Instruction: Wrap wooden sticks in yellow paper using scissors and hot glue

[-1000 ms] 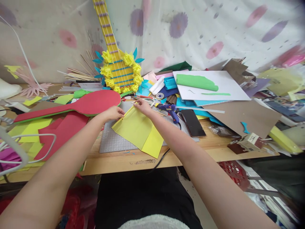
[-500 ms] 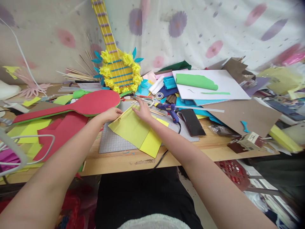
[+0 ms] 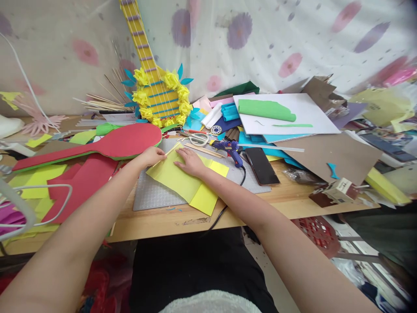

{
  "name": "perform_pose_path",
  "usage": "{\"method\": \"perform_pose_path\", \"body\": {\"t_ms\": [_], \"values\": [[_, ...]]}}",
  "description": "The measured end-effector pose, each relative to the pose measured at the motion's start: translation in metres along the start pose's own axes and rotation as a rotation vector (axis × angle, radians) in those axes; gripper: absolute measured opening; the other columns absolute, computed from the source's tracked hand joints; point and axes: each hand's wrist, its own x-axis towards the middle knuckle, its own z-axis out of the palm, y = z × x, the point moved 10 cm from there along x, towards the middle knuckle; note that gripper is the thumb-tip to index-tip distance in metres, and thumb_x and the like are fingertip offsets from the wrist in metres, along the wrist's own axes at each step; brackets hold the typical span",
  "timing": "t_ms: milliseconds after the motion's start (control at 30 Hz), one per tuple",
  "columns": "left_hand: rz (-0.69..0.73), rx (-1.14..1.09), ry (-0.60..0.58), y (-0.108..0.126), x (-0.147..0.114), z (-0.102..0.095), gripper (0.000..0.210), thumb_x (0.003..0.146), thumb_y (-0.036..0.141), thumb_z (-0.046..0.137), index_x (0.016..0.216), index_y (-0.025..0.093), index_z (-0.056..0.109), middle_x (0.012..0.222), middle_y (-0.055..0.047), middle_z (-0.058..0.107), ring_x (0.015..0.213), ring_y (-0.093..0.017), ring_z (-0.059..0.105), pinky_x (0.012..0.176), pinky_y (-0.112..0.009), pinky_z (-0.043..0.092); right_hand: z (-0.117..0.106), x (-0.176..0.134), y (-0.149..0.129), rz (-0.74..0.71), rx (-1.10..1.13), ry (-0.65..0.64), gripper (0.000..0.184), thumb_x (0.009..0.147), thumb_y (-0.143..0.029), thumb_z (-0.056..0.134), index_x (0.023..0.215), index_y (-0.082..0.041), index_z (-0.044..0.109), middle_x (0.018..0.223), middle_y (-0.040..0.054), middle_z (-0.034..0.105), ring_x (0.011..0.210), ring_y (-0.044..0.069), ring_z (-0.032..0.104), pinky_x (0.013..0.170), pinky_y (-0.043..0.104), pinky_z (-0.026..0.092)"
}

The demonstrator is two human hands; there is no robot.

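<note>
A sheet of yellow crepe paper [image 3: 176,180] lies partly unfolded on a grey cutting mat [image 3: 146,195], its right part folded over. A thin wooden stick [image 3: 173,148] runs along the paper's upper left edge. At that edge my left hand [image 3: 153,157] is closed, its fingertips pinching the stick and paper edge. My right hand [image 3: 191,163] rests flat on the sheet with fingers apart, holding nothing. Just beyond it lie white-handled scissors [image 3: 198,139], and several thin sticks [image 3: 205,150] lie on the mat.
A blue glue gun [image 3: 233,152] and a black phone [image 3: 261,166] lie to the right. On the left is a red guitar-shaped cutout [image 3: 130,141]. A yellow flower-trimmed guitar [image 3: 163,102] stands behind. Green paper [image 3: 265,109] lies on a white board [image 3: 312,113].
My right hand has drawn back slightly from the stick's far end and now lies flatter on the yellow paper. The left hand stays at the edge. The view has shifted slightly.
</note>
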Motion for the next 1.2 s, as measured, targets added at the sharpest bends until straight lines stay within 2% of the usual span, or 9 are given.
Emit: {"method": "perform_pose_path", "body": {"t_ms": [167,333,467,667,800,1033,1200], "values": [[0.009,0.074,0.020,0.003,-0.002,0.000,0.020,0.060,0.036,0.063,0.070,0.019,0.068,0.069,-0.003,0.067,0.066,-0.018,0.059,0.055,-0.024,0.041,0.006,-0.004,-0.001,-0.028,-0.043,-0.052,0.057,0.085,-0.045,0.045,0.131,-0.011,0.043,0.136,0.0132,0.042,0.129,0.026,0.033,0.107,0.040,0.024],[0.009,0.063,-0.014,-0.001,-0.001,0.002,0.023,0.059,0.035,0.062,0.074,0.018,0.069,0.068,-0.002,0.067,0.062,-0.017,0.057,0.052,-0.023,0.040,0.008,-0.005,-0.001,-0.028,-0.082,-0.058,0.057,0.086,-0.047,0.042,0.131,-0.012,0.044,0.137,0.0121,0.041,0.129,0.028,0.032,0.107,0.042,0.023],[0.038,0.082,-0.028,-0.004,0.003,0.003,0.023,0.058,0.036,0.063,0.072,0.018,0.070,0.067,-0.002,0.067,0.062,-0.017,0.058,0.053,-0.024,0.041,0.004,-0.006,-0.007,-0.070,-0.110,-0.024,0.051,0.088,-0.044,0.039,0.127,-0.013,0.049,0.133,0.0119,0.046,0.127,0.025,0.036,0.107,0.041,0.022],[0.035,0.117,0.049,-0.009,0.007,-0.001,0.024,0.056,0.037,0.066,0.073,0.020,0.069,0.072,-0.003,0.069,0.068,-0.017,0.060,0.058,-0.024,0.042,0.003,-0.008,-0.011,-0.106,-0.124,-0.003,0.048,0.090,-0.043,0.034,0.125,-0.014,0.052,0.130,0.0105,0.050,0.124,0.023,0.041,0.105,0.037,0.027],[0.024,0.087,0.062,-0.011,0.008,-0.001,0.027,0.054,0.037,0.068,0.074,0.020,0.069,0.074,-0.003,0.069,0.070,-0.017,0.061,0.060,-0.023,0.043,0.002,-0.008,-0.009,-0.102,-0.126,0.017,0.048,0.090,-0.043,0.034,0.125,-0.015,0.052,0.130,0.0101,0.050,0.124,0.023,0.041,0.105,0.038,0.027],[-0.075,0.007,0.063,-0.010,0.003,0.000,0.032,0.048,0.035,0.073,0.075,0.018,0.067,0.074,-0.003,0.068,0.066,-0.016,0.060,0.055,-0.023,0.043,-0.005,-0.008,-0.007,-0.083,-0.095,0.057,0.047,0.090,-0.041,0.035,0.124,-0.013,0.053,0.127,0.0097,0.053,0.122,0.022,0.042,0.104,0.035,0.027],[-0.056,0.085,0.060,0.000,-0.003,0.004,0.023,0.055,0.031,0.069,0.073,0.019,0.065,0.073,-0.002,0.067,0.064,-0.015,0.059,0.052,-0.022,0.041,-0.018,-0.008,0.007,0.036,0.024,0.152,0.041,0.090,-0.037,0.036,0.119,-0.015,0.055,0.119,0.0097,0.058,0.114,0.020,0.047,0.100,0.033,0.031]]}}
